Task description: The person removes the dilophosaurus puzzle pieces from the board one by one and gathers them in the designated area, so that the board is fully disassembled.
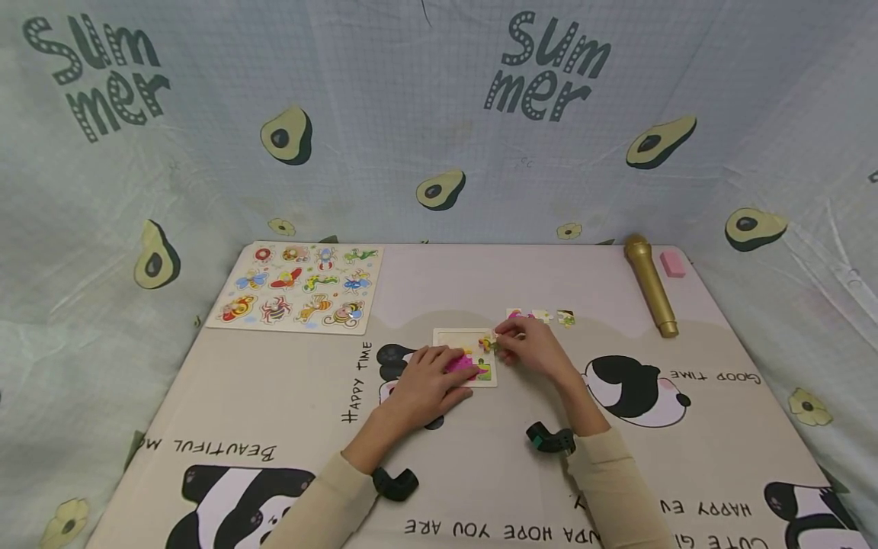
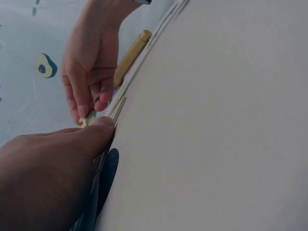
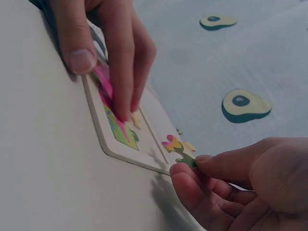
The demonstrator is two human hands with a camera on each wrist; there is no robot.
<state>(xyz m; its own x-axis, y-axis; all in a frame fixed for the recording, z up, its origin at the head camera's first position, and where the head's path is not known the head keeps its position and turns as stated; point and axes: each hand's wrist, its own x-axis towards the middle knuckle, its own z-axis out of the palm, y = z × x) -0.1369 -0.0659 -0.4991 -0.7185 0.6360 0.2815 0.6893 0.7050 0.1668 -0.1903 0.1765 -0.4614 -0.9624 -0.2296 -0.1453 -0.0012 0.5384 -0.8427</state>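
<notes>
A small jigsaw puzzle tray [image 1: 464,331] with a pale raised rim lies on the table in front of the person. The left hand [image 1: 430,381] rests over its left side, fingers extended on the pink and green fitted pieces [image 3: 122,131] and thumb by the near edge. Part of the picture is hidden under that hand. Between thumb and forefinger, the right hand [image 1: 533,348] pinches a jigsaw puzzle piece [image 3: 185,158] with green, yellow and pink on it. In the right wrist view this piece is held tilted over the tray's right side.
Several loose puzzle pieces [image 1: 565,318] lie just beyond the right hand. At the back left is a board of insect pictures [image 1: 302,288]. A gold microphone [image 1: 652,286] and a pink block [image 1: 673,264] lie at the back right. A patterned cloth [image 1: 370,137] hangs behind the table.
</notes>
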